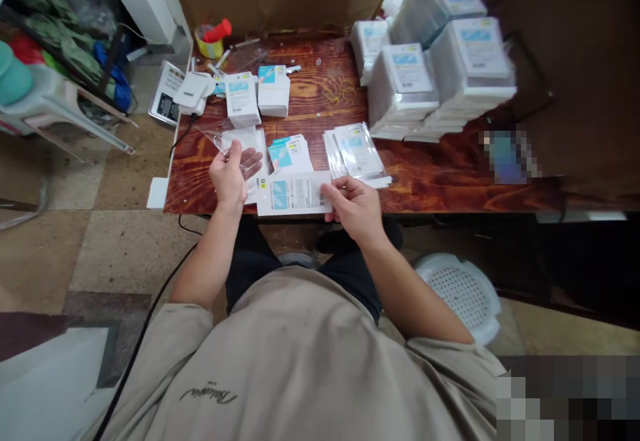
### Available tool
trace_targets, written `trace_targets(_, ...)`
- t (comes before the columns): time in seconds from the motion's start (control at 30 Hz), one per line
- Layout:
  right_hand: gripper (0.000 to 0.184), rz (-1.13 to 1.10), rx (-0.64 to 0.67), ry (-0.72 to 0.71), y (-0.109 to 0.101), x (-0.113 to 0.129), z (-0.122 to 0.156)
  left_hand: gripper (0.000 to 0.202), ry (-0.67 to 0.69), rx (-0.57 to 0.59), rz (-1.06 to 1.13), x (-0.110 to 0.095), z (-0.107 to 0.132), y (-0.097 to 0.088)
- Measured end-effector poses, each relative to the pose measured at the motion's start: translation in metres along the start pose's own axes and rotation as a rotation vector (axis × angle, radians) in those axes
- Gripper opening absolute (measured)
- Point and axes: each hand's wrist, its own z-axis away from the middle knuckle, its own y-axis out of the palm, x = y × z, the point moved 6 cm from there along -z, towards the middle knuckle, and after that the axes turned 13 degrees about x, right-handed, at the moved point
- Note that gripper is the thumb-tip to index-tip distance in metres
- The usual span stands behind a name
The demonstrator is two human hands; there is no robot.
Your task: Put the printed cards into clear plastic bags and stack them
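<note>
Near the table's front edge, my right hand [353, 204] pinches the right end of a white printed card [295, 194] with blue pictures and a yellow mark. My left hand [235, 174] holds a clear plastic bag [216, 139] at the thumb, its other fingers curled loosely. The card's left end is close to this hand; whether they touch I cannot tell. Behind the card lies a fanned pile of similar cards [300, 151]. Flat clear bags [257, 144] lie beyond my left hand. To the right, bagged cards [357, 151] lie in an overlapping pile.
Two card stacks [243, 97] [274, 94] stand farther back. Tall stacks of bagged cards [403, 87] fill the right rear. A white device [193, 91], a scale [167, 91] and a yellow tape roll [210, 47] are at the left. A perforated stool [460, 294] stands below.
</note>
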Motion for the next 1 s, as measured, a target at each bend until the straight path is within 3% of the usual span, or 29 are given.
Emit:
trace_targets(0.07, 0.042, -0.03, -0.064, 0.029, 0.004, -0.007, -0.002, 0.044, -0.013, 0.03, 0.012, 0.005, 0.004, 0.006)
trace_targets(0.17, 0.04, 0.006, -0.256, -0.037, 0.0, -0.011, -0.004, 0.045, -0.011, 0.063, 0.021, 0.013, 0.012, 0.014)
trace_targets(0.23, 0.039, 0.016, -0.36, -0.109, 0.0, -0.011, -0.003, 0.046, 0.026, 0.078, 0.032, 0.018, 0.019, 0.019)
trace_targets(0.33, 0.042, -0.025, -0.41, -0.144, 0.006, -0.014, 0.0, 0.045, 0.131, 0.09, 0.023, 0.022, 0.029, 0.025)
trace_targets(0.43, 0.05, -0.113, -0.316, -0.093, 0.014, -0.018, 0.0, 0.043, 0.205, 0.104, 0.002, 0.022, 0.036, 0.029)
trace_targets(0.57, 0.053, -0.168, 0.118, 0.0, 0.028, -0.02, 0.002, 0.044, 0.214, 0.097, 0.045, 0.017, 0.04, 0.027)
trace_targets(0.63, 0.051, -0.123, 0.224, 0.011, 0.031, -0.019, 0.009, 0.046, 0.174, 0.116, 0.084, 0.016, 0.045, 0.03)
trace_targets(0.87, 0.051, -0.218, 0.024, 0.012, 0.05, -0.021, 0.03, 0.047, 0.123, 0.312, 0.082, 0.032, 0.091, 0.055)
trace_targets(1.0, 0.047, 0.051, -0.091, -0.115, 0.048, -0.027, 0.035, 0.046, 0.114, 0.328, 0.035, 0.04, 0.106, 0.049)
